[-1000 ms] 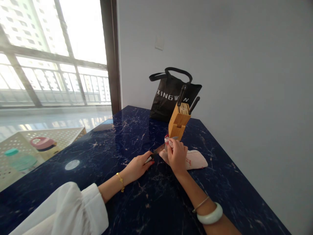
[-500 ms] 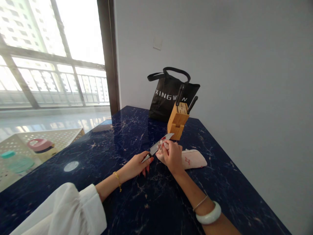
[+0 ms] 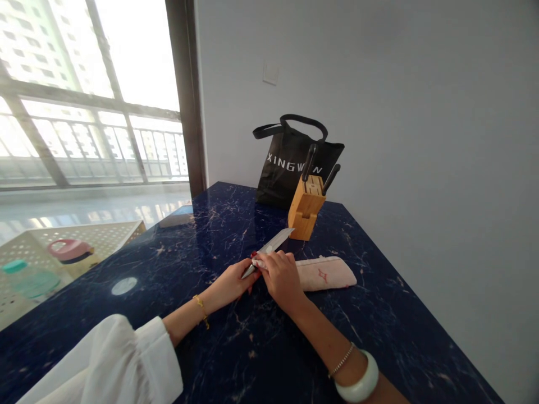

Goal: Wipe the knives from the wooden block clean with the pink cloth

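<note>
L hand [image 3: 231, 283] closed on hdl of silver-bladed kitchen knife [image 3: 277, 240], R hand [image 3: 281, 280] pinching bunched whitish cloth [image 3: 258, 263] at blade base, AFAICT from here. Knife's over dark-blue marbled table [image 3: 219, 359], tip nr tan wooden knife block [image 3: 302, 203]. My worry: R hand slipping off cloth onto edge, or L drifting, knocking tip into block.

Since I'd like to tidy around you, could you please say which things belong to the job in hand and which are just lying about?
In the job:
dark-handled steel knife, in the left hand
pale pink cloth, apparently gripped by the right hand
tan wooden knife block, probably

Seemingly just about:
black fabric bag
cream perforated plastic crate
pink-lidded bottle
teal-capped bottle
</note>
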The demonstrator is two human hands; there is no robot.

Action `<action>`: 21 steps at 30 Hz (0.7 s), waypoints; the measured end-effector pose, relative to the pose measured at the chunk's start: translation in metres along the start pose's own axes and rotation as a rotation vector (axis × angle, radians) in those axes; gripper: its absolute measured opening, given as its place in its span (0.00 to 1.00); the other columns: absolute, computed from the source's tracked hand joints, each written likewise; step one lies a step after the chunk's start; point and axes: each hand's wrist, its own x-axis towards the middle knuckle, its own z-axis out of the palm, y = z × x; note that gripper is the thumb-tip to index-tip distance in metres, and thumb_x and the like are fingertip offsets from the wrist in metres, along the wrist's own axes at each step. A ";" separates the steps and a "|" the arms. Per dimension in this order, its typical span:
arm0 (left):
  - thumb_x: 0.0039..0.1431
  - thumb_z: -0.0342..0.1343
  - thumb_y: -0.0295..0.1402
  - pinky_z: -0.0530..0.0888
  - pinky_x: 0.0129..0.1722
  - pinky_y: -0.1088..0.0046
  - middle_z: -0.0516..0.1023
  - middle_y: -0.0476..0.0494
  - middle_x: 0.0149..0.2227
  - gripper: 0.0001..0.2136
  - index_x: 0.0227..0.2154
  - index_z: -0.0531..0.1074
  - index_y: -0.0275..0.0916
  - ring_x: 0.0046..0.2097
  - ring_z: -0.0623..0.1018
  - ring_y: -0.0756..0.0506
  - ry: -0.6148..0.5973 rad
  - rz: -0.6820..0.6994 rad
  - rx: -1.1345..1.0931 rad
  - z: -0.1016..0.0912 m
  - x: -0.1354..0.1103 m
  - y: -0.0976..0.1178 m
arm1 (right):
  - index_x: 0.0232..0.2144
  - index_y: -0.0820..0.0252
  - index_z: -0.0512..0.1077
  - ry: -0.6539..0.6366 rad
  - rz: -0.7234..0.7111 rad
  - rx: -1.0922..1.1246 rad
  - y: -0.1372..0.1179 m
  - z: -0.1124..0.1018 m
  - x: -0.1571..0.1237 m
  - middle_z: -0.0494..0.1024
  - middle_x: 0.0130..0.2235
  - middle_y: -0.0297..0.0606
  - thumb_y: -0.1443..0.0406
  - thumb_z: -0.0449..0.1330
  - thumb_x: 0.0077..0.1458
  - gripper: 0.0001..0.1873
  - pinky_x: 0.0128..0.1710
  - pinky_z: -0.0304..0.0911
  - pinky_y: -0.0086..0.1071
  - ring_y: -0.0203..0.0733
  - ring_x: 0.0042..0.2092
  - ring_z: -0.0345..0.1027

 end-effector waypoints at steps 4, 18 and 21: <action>0.53 0.46 0.40 0.61 0.13 0.80 0.68 0.53 0.21 0.12 0.35 0.64 0.36 0.15 0.64 0.54 0.026 -0.017 -0.077 0.000 0.002 0.000 | 0.43 0.57 0.65 -0.007 0.029 0.012 -0.001 0.000 0.001 0.71 0.36 0.37 0.64 0.48 0.58 0.12 0.37 0.47 0.35 0.41 0.39 0.58; 0.56 0.43 0.45 0.55 0.14 0.80 0.67 0.52 0.22 0.18 0.38 0.67 0.34 0.16 0.58 0.57 0.152 0.014 -0.476 -0.004 0.000 0.010 | 0.40 0.59 0.66 0.016 0.041 -0.067 0.005 -0.001 0.000 0.70 0.35 0.38 0.66 0.50 0.56 0.10 0.37 0.46 0.36 0.42 0.38 0.57; 0.54 0.48 0.42 0.60 0.19 0.80 0.68 0.50 0.27 0.20 0.46 0.64 0.35 0.20 0.61 0.56 0.260 0.021 -0.497 -0.007 0.002 0.011 | 0.39 0.59 0.66 0.068 0.076 -0.052 0.007 -0.004 -0.001 0.69 0.34 0.38 0.66 0.50 0.56 0.09 0.36 0.46 0.35 0.41 0.37 0.57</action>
